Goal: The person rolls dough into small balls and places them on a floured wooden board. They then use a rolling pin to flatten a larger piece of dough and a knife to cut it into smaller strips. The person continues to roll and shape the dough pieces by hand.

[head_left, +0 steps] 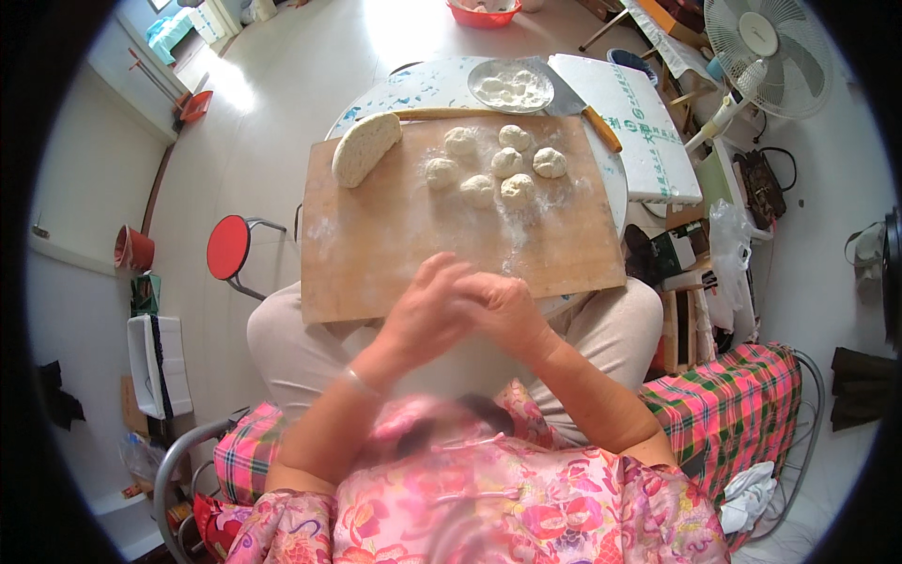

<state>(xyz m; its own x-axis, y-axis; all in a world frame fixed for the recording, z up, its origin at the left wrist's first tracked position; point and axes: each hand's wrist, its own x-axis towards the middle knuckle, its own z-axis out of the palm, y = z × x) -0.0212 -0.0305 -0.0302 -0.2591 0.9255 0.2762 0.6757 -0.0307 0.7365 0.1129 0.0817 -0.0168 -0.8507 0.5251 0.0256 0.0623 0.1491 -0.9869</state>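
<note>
My left hand (428, 314), with a bracelet at its wrist, meets my right hand (509, 304) above the near edge of a floured wooden board (380, 247). Both are blurred, and the fingers overlap, so whatever may lie between the palms is hidden. Several round dough balls (507, 163) are grouped on the far right half of the board. At its far left rests a large half-round slab of dough (365, 149). Loose flour (513, 233) streaks the wood between the balls and my hands.
Behind the board lie a rolling pin (430, 113), a metal bowl of flour (511, 86) and a cleaver with a wooden handle (601, 129). A white foam box lid (634, 134) sits to the right, near a standing fan (757, 35). A red stool (229, 247) stands left.
</note>
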